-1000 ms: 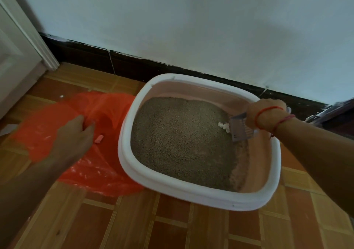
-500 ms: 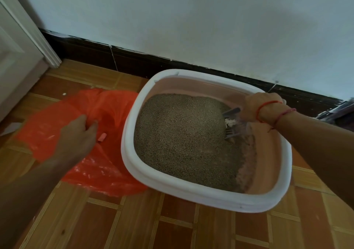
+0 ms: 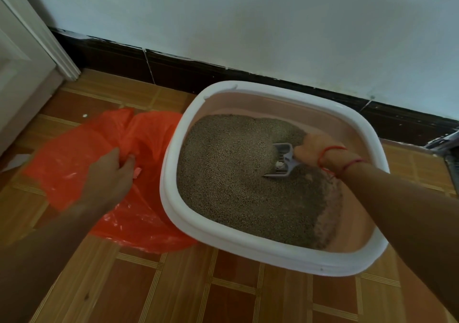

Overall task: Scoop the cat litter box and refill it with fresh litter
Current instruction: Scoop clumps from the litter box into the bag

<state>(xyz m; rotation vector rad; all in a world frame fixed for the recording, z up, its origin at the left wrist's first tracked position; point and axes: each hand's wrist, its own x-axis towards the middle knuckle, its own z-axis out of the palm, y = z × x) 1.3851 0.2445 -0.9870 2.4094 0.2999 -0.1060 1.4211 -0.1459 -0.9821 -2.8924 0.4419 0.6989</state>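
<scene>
A pink litter box with a white rim [image 3: 171, 213] sits on the floor against the wall, filled with grey-brown litter [image 3: 231, 173]. My right hand [image 3: 314, 149] grips the handle of a grey slotted scoop [image 3: 282, 160], whose front edge digs into the litter; a small white clump lies in the scoop. Left of the box an orange plastic bag [image 3: 82, 149] lies spread on the floor. My left hand [image 3: 111, 171] holds a fold of the bag near its opening, fingers curled into the plastic.
A dark baseboard [image 3: 188, 72] and pale wall run behind the box. A white door frame [image 3: 37, 37] stands at the left. Something dark and grey [image 3: 447, 149] shows at the right edge. The floor is brown tile with wood-like strips [image 3: 173, 285].
The scoop has swung from the box's right wall leftward and down into the litter, and the white clump now lies inside it. My left hand stays on the bag.
</scene>
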